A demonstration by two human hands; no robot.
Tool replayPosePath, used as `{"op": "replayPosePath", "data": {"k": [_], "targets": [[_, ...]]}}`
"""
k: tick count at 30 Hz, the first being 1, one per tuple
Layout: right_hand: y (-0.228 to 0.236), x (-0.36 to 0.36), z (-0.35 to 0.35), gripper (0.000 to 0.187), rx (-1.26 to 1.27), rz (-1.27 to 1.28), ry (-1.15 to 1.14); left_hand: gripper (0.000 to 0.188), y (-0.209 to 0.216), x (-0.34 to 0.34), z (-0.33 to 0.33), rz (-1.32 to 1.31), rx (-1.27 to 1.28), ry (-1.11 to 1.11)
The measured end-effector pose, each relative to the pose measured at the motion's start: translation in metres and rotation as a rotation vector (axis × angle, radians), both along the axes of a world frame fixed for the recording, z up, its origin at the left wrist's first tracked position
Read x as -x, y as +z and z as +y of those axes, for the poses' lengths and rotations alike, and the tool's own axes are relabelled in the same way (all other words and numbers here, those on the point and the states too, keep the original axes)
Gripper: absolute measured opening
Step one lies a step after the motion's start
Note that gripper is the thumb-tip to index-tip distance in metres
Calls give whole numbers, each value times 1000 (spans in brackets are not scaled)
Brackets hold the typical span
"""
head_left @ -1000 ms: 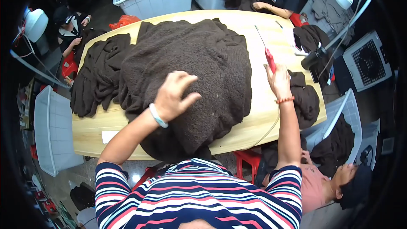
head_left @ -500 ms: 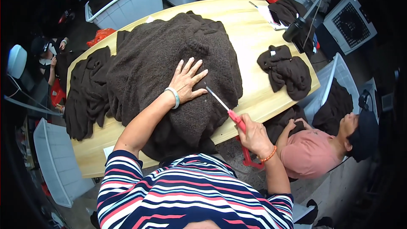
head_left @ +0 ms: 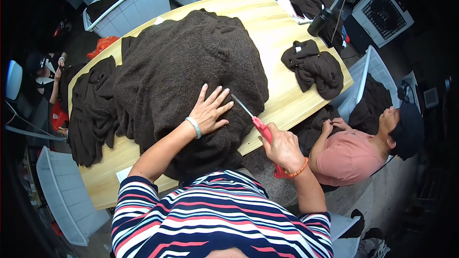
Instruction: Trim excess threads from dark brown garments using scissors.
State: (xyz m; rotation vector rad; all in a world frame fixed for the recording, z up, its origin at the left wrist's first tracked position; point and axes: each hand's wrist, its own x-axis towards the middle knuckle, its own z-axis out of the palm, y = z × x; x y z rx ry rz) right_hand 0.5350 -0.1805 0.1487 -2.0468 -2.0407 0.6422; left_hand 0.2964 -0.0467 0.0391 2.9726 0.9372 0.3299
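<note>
A large mound of dark brown knit fabric (head_left: 181,62) covers the middle of the table. My left hand (head_left: 209,113) lies on its near side, fingers spread, pressing on the knit. My right hand (head_left: 282,145) is closed around the red handle of a tool with a long, thin metal shaft (head_left: 245,106). Its tip points up and left, close to my left fingertips and over the right side of the mound. Whether the tip touches the fabric I cannot tell. My palm and fingers hide part of the handle.
On the pale wooden table (head_left: 267,24) lie a bunched brown garment (head_left: 318,69), a black bottle (head_left: 319,21) and another knit piece (head_left: 93,110). A person in a pink shirt (head_left: 346,157) sits close on my right. White bins (head_left: 71,200) stand around.
The view has shifted a little. My left hand has slid lower on the mound toward me. My right hand still grips the red-handled tool, its tip still near my left fingers.
</note>
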Motion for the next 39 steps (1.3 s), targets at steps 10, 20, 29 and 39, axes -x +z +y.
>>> {"op": "replayPosePath", "data": {"k": [10,20,29,39], "targets": [[-8,-16,-48,26,188,186,53,59,14,20,-24,-16,181,-101],[-2,-14,-12,24,-20,137,28,44,53,-6,48,-220,-79,141],[-16,-39,-21,28,98,228,81,40,42,2,44,-253,132,67],[-41,-58,-3,26,-50,284,35,23,83,-5,186,-345,226,813]]}}
